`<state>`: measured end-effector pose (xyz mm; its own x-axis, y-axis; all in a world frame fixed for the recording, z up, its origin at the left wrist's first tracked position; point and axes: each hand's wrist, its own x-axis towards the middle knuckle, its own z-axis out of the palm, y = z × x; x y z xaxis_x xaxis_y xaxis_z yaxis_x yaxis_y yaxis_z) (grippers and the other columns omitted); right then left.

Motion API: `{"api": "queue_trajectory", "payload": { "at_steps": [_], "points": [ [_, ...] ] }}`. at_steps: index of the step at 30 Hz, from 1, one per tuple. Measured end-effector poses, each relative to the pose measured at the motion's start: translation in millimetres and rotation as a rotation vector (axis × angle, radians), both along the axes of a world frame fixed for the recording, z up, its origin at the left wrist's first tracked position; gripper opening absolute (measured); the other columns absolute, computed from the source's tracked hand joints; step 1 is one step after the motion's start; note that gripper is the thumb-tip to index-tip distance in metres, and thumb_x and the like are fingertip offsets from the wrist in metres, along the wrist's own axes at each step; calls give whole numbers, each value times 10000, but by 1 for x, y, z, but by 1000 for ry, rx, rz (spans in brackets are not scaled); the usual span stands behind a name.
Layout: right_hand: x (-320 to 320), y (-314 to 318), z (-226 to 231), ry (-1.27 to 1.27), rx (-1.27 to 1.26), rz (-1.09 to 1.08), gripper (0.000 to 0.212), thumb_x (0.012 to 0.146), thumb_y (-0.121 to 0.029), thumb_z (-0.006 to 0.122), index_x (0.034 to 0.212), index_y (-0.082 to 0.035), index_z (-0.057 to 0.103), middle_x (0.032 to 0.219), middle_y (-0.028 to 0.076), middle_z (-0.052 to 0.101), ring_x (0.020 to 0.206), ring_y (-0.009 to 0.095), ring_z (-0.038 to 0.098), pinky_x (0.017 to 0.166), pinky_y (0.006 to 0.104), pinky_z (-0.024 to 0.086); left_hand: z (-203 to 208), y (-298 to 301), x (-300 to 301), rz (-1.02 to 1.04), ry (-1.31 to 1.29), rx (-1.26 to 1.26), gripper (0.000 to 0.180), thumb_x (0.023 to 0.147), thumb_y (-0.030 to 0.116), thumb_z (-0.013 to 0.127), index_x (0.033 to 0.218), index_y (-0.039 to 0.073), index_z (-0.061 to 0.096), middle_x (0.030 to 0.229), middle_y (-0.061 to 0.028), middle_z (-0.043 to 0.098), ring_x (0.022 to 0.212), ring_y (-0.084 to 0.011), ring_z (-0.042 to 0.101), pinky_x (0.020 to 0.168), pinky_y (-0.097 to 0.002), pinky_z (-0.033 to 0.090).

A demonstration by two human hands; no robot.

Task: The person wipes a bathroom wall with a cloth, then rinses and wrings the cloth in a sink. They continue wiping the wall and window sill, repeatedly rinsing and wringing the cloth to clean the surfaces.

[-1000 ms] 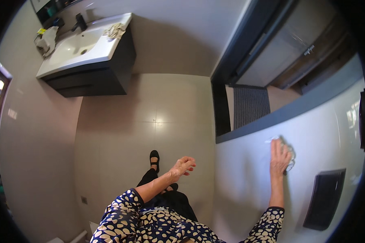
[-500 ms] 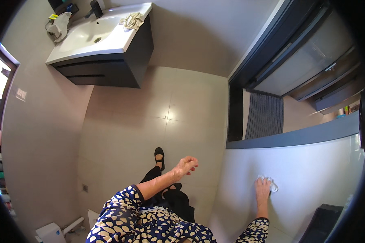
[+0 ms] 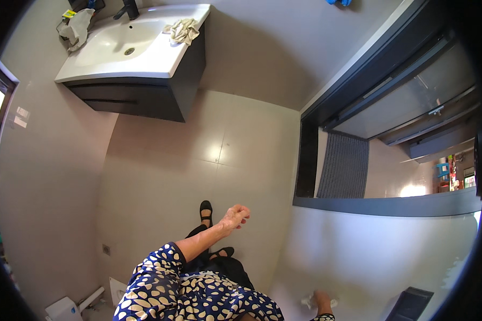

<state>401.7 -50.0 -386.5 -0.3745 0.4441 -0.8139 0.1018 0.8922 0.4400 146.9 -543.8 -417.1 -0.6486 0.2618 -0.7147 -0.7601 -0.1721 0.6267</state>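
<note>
My right hand (image 3: 322, 298) is low at the right, against the pale glossy wall (image 3: 369, 251). A crumpled white cloth (image 3: 307, 302) shows on both sides of it, pressed between hand and wall. Most of the fingers are hidden from here. My left hand (image 3: 235, 216) hangs in front of my body above the tiled floor, its fingers loosely curled in, with nothing visible in them. It touches nothing.
A white washbasin (image 3: 102, 59) on a dark cabinet (image 3: 139, 101) stands at the far left, with a crumpled beige cloth (image 3: 182, 31) on its corner. At right, a dark-framed doorway (image 3: 308, 155) opens onto a grey ribbed mat (image 3: 344, 166). A dark box-like object (image 3: 409, 305) is at lower right.
My right hand and the white cloth have moved down along the wall, nearer my body. My left hand has shifted slightly left, still curled. The whole view has turned a little.
</note>
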Motion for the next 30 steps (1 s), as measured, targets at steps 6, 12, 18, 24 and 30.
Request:
{"api": "queue_trajectory", "payload": {
  "at_steps": [6, 12, 18, 24, 30],
  "points": [
    [-197, -184, 20, 985, -895, -145, 367, 809, -110, 460, 1159, -13, 511, 1030, 205, 599, 1005, 298, 572, 884, 361, 431, 24, 22, -28, -132, 400, -104, 602, 761, 346, 684, 1255, 90, 453, 1114, -91, 570, 1021, -269, 551, 860, -379, 460],
    [-315, -326, 80, 1048, -1490, -686, 368, 841, -99, 571, 1185, 11, 501, 1046, 98, 593, 953, 165, 566, 829, 286, 459, 76, -8, -77, -202, 516, 101, 611, 742, 242, 748, 1231, 34, 447, 1065, -143, 603, 989, -200, 575, 874, -331, 468],
    [-363, -313, 96, 1222, -1716, -1197, 248, 904, -161, 542, 1086, 7, 560, 998, 86, 625, 889, 156, 606, 793, 289, 506, 80, -45, -122, 178, 346, 297, 187, 816, 189, 681, 916, 42, 623, 825, -21, 640, 773, -87, 577, 726, -244, 473],
    [-377, -289, 110, 1155, -1748, -1106, 254, 891, -149, 571, 1076, 25, 551, 981, 100, 622, 870, 153, 611, 789, 282, 505, 76, -34, -151, 343, 396, 344, 167, 889, 234, 582, 856, 71, 593, 792, 27, 594, 710, -66, 531, 663, -241, 453],
    [-405, -250, 112, 1015, -1847, -1253, 211, 841, -106, 608, 1006, -3, 525, 957, 98, 598, 896, 174, 591, 794, 311, 505, 79, 7, -187, 442, 351, 386, 164, 910, 246, 551, 870, 88, 573, 810, 11, 592, 710, -75, 548, 633, -255, 492]
  ]
}}
